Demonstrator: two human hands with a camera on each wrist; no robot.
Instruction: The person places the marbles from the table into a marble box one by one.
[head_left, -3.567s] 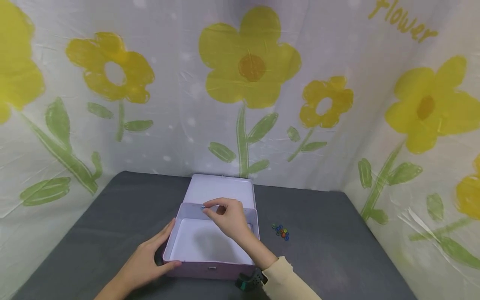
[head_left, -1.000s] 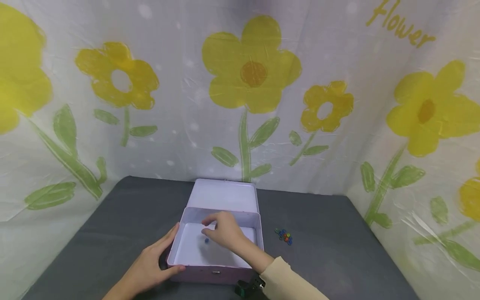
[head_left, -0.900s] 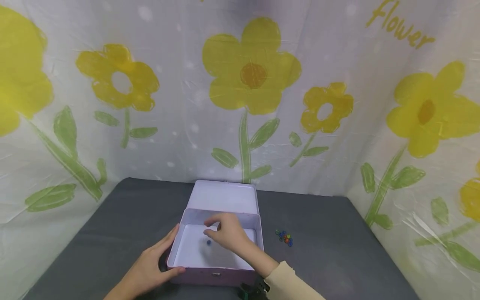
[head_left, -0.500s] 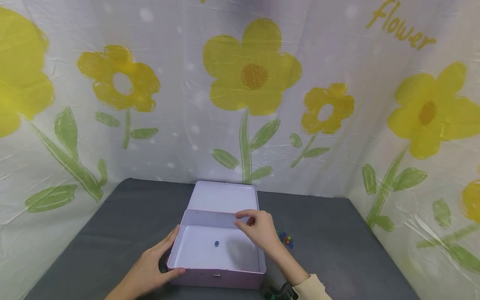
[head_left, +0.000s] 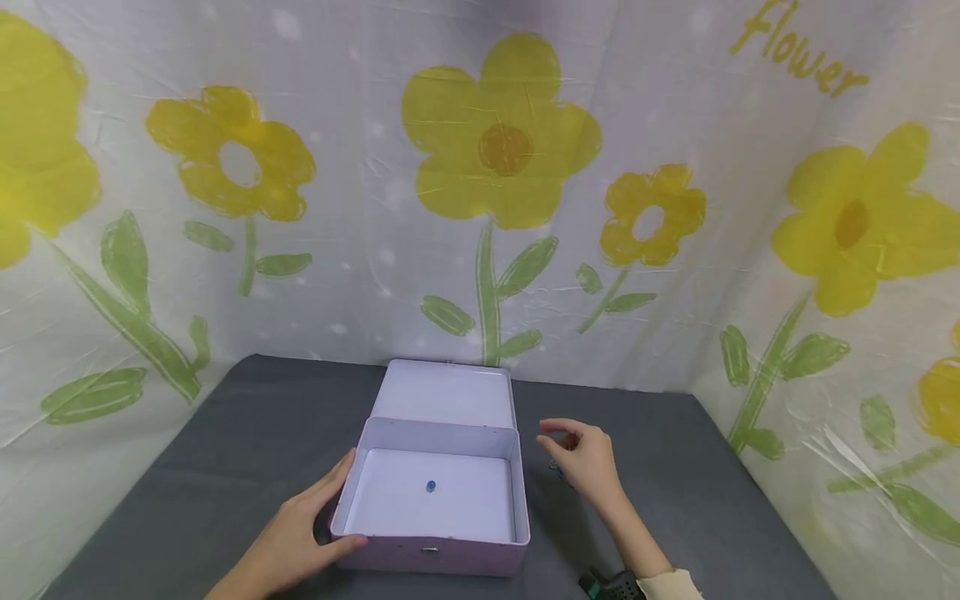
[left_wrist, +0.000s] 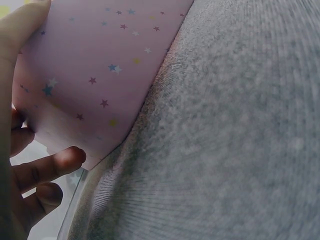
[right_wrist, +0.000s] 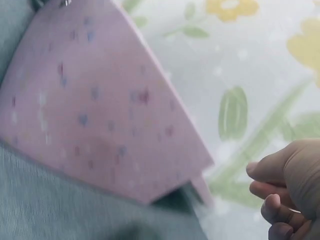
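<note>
**Right hand (head_left: 591,462) beside an open pink tin box (head_left: 472,558), left hand (head_left: 292,533) holding it**

The right hand hangs over the desk (head_left: 300,404), just right of the box. Its thumb and index finger curve toward each other with a gap between them, and nothing shows in its grasp. Small blue rings (head_left: 555,468) peek out from behind its fingers; the hand hides part of the group. A dark wrist device (head_left: 611,586) and a cream sleeve (head_left: 670,585) follow down the arm.

The left hand grips the box at its near left corner, thumb on the front edge, fingers along the left side.

The box is pale inside, with coloured stars outside and a metal clasp (head_left: 429,550) in front. A single small blue piece (head_left: 431,486) lies on its floor, near the middle. The lid (head_left: 446,393) is folded back, away from the person.

Dark grey cloth covers the desk. Behind hangs a pale curtain (head_left: 360,250) with yellow flowers and the word "flower".
</note>
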